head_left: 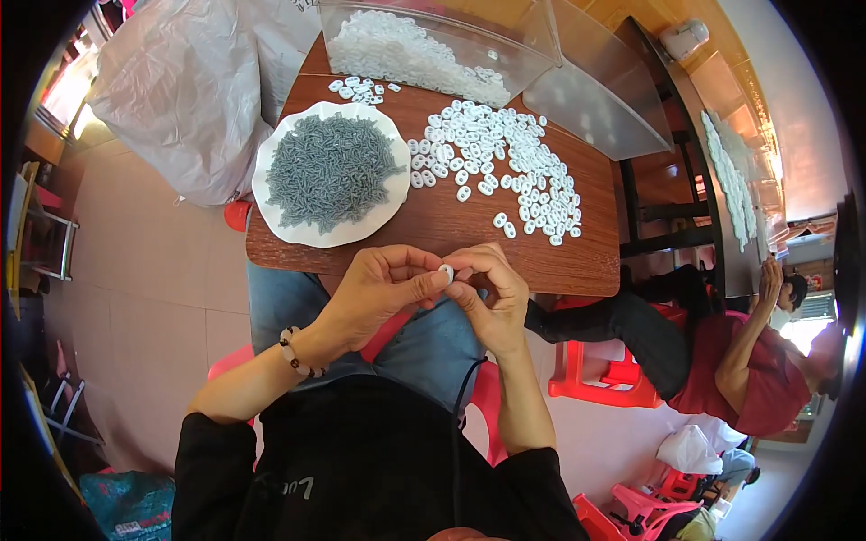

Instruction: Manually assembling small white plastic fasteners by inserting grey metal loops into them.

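Just past the table's near edge, above my lap, my left hand (383, 288) pinches a small white oval plastic piece (447, 271) between thumb and fingers. From the other side, my right hand (492, 293) has its thumb and fingertips closed at the same piece. Whether the right fingers also hold something tiny is hidden. Ahead of my left hand stands a scalloped white plate (264, 180) heaped with thin grey spring-like pieces (334, 167). Many similar white oval pieces (478, 135), with dark spots like holes, lie loose on the brown table (433, 221), beyond my right hand.
A clear bin (532, 41) of white pieces stands at the table's far side. A large pale plastic bag (185, 90) is at the left. To the right, a person in a dark red top (749, 370) sits by another table, near a red stool (604, 379).
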A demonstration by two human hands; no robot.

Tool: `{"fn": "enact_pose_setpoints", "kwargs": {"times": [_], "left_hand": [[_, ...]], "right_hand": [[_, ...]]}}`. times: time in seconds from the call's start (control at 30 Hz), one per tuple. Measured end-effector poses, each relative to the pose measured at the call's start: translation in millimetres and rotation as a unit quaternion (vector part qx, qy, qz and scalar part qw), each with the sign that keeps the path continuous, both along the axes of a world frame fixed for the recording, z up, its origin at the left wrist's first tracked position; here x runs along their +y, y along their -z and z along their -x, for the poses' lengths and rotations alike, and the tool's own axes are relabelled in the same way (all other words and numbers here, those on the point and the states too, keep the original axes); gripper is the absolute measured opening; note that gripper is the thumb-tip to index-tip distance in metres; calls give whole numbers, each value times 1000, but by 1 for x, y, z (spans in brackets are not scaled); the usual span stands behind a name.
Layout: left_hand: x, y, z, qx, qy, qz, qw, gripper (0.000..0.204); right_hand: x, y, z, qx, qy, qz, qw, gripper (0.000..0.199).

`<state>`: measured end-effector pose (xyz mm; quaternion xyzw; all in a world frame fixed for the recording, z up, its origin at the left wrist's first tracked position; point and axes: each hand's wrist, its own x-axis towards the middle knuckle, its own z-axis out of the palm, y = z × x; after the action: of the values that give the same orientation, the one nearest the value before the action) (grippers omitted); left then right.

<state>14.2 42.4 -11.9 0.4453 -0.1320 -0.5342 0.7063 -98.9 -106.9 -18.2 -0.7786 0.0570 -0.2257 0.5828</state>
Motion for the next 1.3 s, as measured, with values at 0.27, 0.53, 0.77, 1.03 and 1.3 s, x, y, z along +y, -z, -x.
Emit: {"fn": "enact_pose_setpoints", "kwargs": {"times": [0.27,0.53,0.77,1.03,1.3], "left_hand": [[2,9,6,-36,-21,4,999,21],[5,18,10,-18,-42,22,999,21],[9,12,3,32,-36,-2,999,16],[10,16,4,28,-42,-3,999,15],[14,11,-5,42,-36,-14,998,19]], "right_hand": [[3,-4,-3,-52,42,154,986,15],[8,2,-5,-35,40,105,993,14],[-21,-26,-30,109,92,151,978,11],[-107,-12,-99,159,133,416,885,13],[-93,-18,-105,202,98,456,861,12]]}}
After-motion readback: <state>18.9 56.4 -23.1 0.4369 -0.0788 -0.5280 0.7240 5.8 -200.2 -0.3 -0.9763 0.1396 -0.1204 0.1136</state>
